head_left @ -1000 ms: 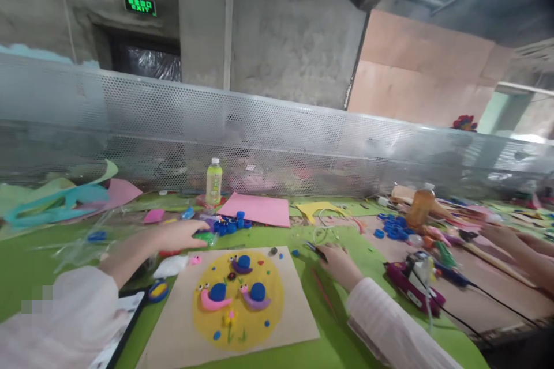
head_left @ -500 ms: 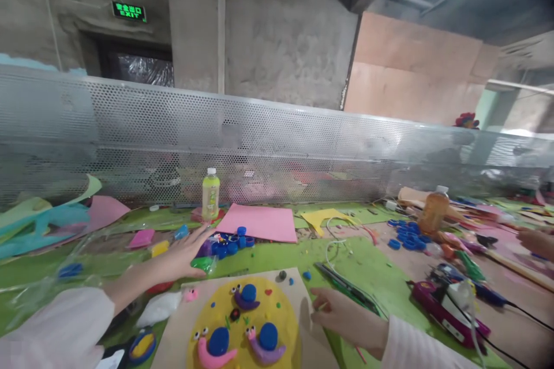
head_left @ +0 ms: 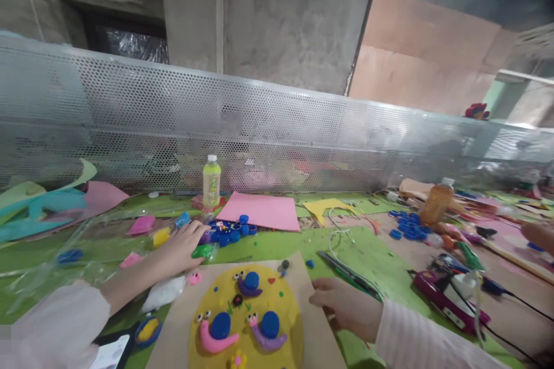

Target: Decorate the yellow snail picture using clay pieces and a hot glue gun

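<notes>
My left hand (head_left: 187, 245) is bent over wrapped clay packets, fingers apart and angled down. Its fingertips, partly hidden, are close to a green clay packet (head_left: 202, 251) and a purple one. With thumb and fingers, my right hand (head_left: 346, 307) grips the right edge of a cardboard sheet (head_left: 173, 331). On this sheet a yellow clay disc (head_left: 259, 350) bears several clay snails with blue cap shells, such as the pink snail (head_left: 216, 343) and the purple snail (head_left: 267, 341). A pink clay flower (head_left: 238, 360) is at the disc's lower part.
Blue bottle caps (head_left: 234, 232), pink foam sheet (head_left: 259, 211) and a drink bottle (head_left: 212, 181) stand or lie behind. A craft knife (head_left: 350, 274) and cable are right of the cardboard. A purple power strip (head_left: 448, 305) is farther right. Another person's hand (head_left: 536, 235) shows at the right edge.
My left hand has pulled back slightly, its outstretched fingers now bending down over the packets. My right hand has closed in on the cardboard edge. The view has tilted down, showing the flower.
</notes>
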The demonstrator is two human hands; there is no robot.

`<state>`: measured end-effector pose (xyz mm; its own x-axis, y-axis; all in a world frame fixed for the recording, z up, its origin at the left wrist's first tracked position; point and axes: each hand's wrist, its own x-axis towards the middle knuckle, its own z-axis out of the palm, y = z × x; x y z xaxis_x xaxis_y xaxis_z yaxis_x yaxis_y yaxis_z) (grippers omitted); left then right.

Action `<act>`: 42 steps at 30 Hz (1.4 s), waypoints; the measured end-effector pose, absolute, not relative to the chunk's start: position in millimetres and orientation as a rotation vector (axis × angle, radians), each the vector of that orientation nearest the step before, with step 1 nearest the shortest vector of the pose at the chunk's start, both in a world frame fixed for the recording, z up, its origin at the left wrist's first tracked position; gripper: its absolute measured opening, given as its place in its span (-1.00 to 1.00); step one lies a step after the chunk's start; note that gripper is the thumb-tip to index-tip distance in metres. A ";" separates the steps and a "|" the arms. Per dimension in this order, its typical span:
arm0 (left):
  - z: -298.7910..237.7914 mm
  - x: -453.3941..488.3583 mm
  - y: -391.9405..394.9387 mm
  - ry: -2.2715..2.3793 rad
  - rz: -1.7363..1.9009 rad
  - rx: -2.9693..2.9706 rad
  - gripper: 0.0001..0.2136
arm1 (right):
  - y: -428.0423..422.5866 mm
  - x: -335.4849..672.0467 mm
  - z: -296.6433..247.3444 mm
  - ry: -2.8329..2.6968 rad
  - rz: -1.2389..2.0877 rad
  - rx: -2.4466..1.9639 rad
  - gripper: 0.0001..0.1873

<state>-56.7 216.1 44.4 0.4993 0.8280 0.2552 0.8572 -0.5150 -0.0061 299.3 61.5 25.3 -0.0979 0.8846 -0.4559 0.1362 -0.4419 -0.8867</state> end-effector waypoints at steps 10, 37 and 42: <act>50.0 -58.3 204.8 -1.510 -0.195 -2.553 -0.52 | 55.0 305.6 23.2 -1.317 1.569 -1.649 -0.55; 51.3 -88.2 198.9 -1.390 0.125 -2.392 -0.55 | 156.2 277.7 25.1 -2.716 -0.185 -1.558 -0.83; 46.8 -98.7 201.7 -1.408 0.103 -2.383 -0.54 | 176.6 279.4 33.6 -2.734 -0.163 -1.509 -0.81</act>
<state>-98.7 201.7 46.8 0.4980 0.8584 0.1231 0.8314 -0.4323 -0.3492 279.4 176.6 33.6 -0.5339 0.8432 0.0632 0.8447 0.5286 0.0841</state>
